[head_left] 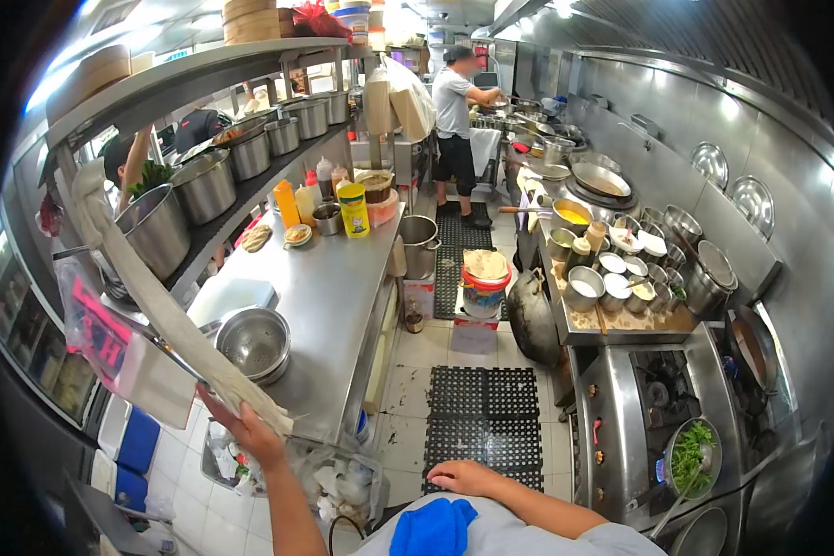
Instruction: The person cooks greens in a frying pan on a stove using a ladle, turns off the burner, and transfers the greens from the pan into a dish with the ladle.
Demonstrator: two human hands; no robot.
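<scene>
Left hand (241, 428) reaches up with fingers extended, at the lower end of a long beige cloth (181, 310); whether they touch cannot be told. The cloth slants down from the shelf (204, 67) to the near corner of the counter (329, 306), beside a metal colander (253, 343). Right hand (463, 477) lies palm down before the waist, its grip unclear.

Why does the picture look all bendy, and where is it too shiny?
Head view: probably a very wide lens, as the upper shelf curves and the corners are black; white glare spots the steel wall; a blurry patch covers the far person's head.
</scene>
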